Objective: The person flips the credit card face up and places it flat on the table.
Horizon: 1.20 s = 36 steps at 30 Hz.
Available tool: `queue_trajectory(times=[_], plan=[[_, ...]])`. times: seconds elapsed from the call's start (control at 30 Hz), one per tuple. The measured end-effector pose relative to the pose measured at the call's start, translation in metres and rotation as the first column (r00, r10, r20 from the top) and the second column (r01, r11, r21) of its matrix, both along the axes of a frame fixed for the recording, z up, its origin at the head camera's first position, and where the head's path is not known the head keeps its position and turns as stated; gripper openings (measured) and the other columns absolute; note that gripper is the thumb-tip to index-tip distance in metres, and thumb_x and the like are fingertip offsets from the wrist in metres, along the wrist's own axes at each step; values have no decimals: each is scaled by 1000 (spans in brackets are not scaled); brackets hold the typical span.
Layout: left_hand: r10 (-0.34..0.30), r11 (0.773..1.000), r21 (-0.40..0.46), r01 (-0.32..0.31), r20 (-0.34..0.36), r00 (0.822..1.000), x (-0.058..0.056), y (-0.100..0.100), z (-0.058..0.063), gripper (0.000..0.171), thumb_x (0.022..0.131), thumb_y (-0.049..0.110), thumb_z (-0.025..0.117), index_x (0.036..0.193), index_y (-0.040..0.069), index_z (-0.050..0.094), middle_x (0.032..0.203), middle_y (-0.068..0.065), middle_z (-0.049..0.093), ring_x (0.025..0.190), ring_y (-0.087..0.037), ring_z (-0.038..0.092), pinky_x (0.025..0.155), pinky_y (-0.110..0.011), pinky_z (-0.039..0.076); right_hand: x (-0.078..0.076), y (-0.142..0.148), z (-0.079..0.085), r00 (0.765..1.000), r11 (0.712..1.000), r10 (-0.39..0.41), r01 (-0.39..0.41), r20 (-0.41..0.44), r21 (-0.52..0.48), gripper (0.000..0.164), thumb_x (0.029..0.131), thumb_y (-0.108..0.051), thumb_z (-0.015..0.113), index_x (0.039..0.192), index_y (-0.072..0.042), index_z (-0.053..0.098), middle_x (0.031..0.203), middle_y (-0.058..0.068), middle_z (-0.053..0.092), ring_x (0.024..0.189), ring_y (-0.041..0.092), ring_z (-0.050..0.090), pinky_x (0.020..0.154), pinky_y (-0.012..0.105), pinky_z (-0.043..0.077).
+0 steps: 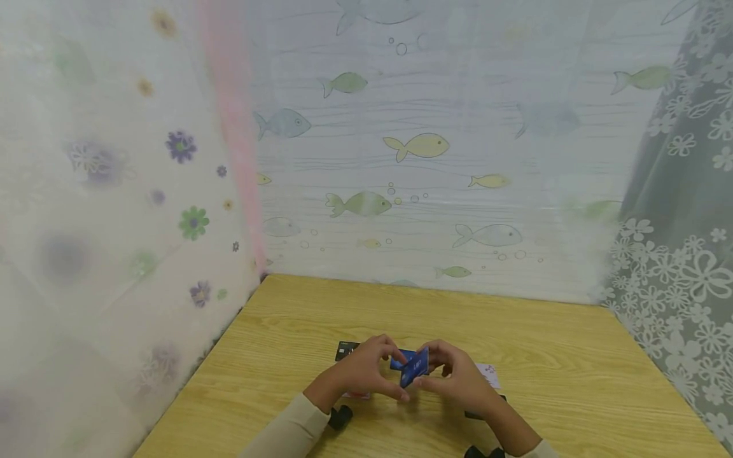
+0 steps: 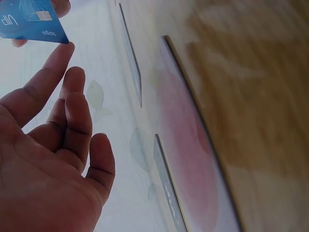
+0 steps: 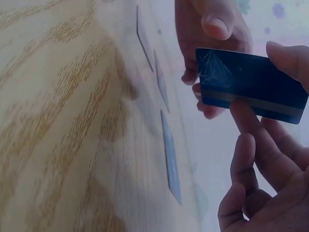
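My right hand [image 1: 460, 375] pinches a blue bank card [image 1: 415, 367] between thumb and fingers, holding it tilted above the table. Its front, seen in the left wrist view, carries a chip and the letters VIP; the right wrist view shows the dark back with a grey stripe. At the card's edge is the tip of my left index finger [image 2: 60, 60]. The rest of the left hand [image 1: 366, 369] is spread, with its thumb apart from the card. Behind the hands lies another blue card [image 1: 396, 364], partly covered.
On the wooden table [image 1: 321, 305], a black card [image 1: 345, 350] lies left and a pale patterned card [image 1: 489, 375] right. A reddish card [image 1: 356, 395] shows beneath the left hand, a dark card [image 1: 474, 415] beneath the right wrist. Printed curtains [image 1: 424, 191] surround the table.
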<state>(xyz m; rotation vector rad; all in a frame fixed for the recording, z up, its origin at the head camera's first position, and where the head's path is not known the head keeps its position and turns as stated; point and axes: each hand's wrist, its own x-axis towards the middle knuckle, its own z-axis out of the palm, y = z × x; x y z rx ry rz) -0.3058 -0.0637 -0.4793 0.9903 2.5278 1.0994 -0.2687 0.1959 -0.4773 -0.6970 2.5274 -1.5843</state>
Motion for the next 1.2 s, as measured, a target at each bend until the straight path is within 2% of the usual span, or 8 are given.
queue_trajectory(times=[0.4,0.6,0.9,1.03,1.2], plan=[[-4,1000,-3,4,-37,999,0,0,1,45,79,54,87,112,31,69,122,11,55,110,-17,54,90,-32,49,-2,7,2,999,1000,29,-29,-31,-6,46,92,-25,80,131,-9,61,112,5,74,94,18,67,70,28,48],[5,1000,-25,-6,-49,999,-1,-1,1,45,79,51,88,113,28,69,119,10,55,109,-17,56,90,-30,49,-4,12,-1,999,999,20,-18,-48,32,41,90,-25,81,126,-15,64,105,5,71,91,18,65,69,30,46],[24,991,-131,-37,-96,995,0,-5,7,47,76,55,89,111,28,73,114,10,58,104,-14,57,86,-30,46,-4,14,-4,999,988,14,-6,-50,153,43,85,-36,86,122,-20,70,124,0,68,106,23,61,85,40,51],[38,983,-176,-54,-96,995,1,-6,7,48,74,57,90,110,29,74,114,10,60,101,-11,56,90,-34,44,-4,15,-6,999,974,3,8,-48,225,46,82,-41,87,121,-23,71,124,-3,67,109,24,58,86,44,50],[55,980,-189,-67,-67,996,1,-6,4,48,73,54,91,110,30,73,112,12,59,100,-8,55,92,-36,45,-5,16,-10,997,956,9,13,-76,294,44,80,-45,88,117,-27,73,118,-7,66,109,24,58,87,48,51]])
